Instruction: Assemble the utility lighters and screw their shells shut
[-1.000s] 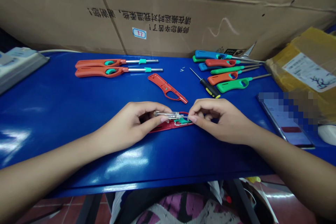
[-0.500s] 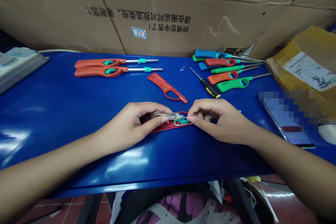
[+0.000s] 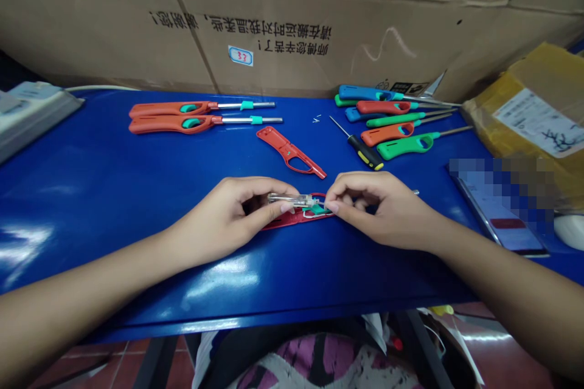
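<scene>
Between the thumb and fingers of my left hand [image 3: 241, 206] is a clear lighter fuel tank [image 3: 289, 199], held nearly level. My right hand [image 3: 374, 203] pinches a thin tube [image 3: 322, 203] that runs from the tank's right end; its far part is hidden by the fingers. Directly under both hands lies a red lighter shell half [image 3: 285, 220], partly covered, with a green trigger [image 3: 314, 210] and a white wire in it. The other red shell half [image 3: 291, 152] rests just beyond my hands, its inner side up.
Two orange-red lighters [image 3: 171, 124] lie back left. A screwdriver [image 3: 365, 152], tiny screws [image 3: 316, 118] and several coloured lighters [image 3: 406, 147] are back right. At right are a phone [image 3: 497, 213] and a taped parcel [image 3: 533, 115]. A large carton [image 3: 274, 12] stands behind.
</scene>
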`<state>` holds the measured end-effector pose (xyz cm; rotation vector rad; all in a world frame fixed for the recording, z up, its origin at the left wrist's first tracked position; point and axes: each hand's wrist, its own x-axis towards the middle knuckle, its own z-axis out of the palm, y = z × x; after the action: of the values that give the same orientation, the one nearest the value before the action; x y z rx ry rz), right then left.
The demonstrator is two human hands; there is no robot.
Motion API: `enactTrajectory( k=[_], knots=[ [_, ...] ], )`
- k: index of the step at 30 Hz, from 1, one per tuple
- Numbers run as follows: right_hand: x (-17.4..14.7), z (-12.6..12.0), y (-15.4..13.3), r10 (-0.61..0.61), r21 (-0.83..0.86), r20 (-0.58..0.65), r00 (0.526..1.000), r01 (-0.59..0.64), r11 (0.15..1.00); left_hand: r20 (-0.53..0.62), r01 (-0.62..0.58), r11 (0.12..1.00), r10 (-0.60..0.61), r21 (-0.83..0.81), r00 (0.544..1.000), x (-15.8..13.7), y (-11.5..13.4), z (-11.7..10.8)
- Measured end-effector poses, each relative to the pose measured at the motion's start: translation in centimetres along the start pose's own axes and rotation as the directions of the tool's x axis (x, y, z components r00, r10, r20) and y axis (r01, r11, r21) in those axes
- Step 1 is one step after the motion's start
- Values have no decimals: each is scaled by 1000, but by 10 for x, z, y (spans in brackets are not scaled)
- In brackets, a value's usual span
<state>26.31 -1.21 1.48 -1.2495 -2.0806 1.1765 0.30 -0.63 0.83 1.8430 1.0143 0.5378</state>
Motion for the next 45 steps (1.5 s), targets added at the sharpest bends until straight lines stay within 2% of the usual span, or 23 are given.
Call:
enactTrajectory(
  k=[36,45],
  knots=[
    [2,4,2,-3,3,-12,1000,3,1000,-32,47,999,-46,7,998,1,3,2],
    [1,5,0,-4,19,-21,1000,4,1000,-39,13,999,-12,48,999,1,3,2]
  ],
)
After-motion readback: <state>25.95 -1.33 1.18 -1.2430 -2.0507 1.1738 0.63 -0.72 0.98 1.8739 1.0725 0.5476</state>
